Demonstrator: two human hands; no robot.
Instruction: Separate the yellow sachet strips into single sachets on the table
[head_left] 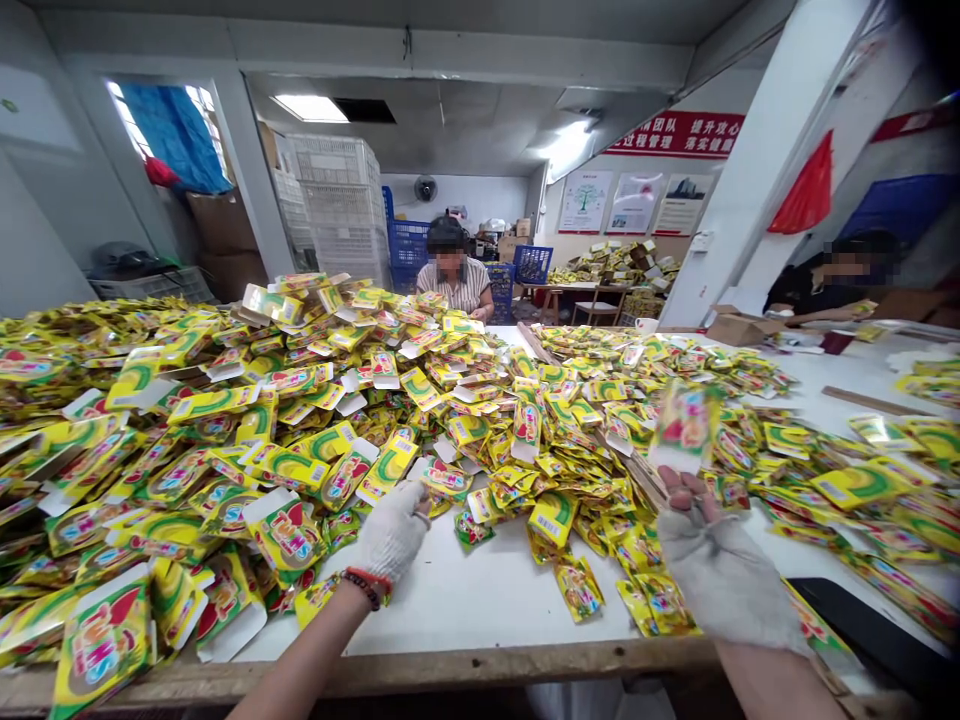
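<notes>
My left hand (394, 530), in a white knit glove with fingertips bare, is closed at the near edge of the pile. Its thumb and fingers curl together beside a small flat printed box (448, 478); what they hold, if anything, is hidden. My right hand (724, 560), gloved the same way, is raised over the right side and grips a small yellow-green candy box (685, 425) by its white lower end. That box is blurred. Several shiny yellow sachets (577, 588) lie on the white tabletop (457, 605) between my hands.
A large heap of open-flapped boxes (292, 450) covers the left and centre. More sachets (885, 490) spread at right, near a black flat object (874, 630). Wooden strips (634, 465) divide the table. One person (454, 275) sits opposite, another (825, 275) at far right.
</notes>
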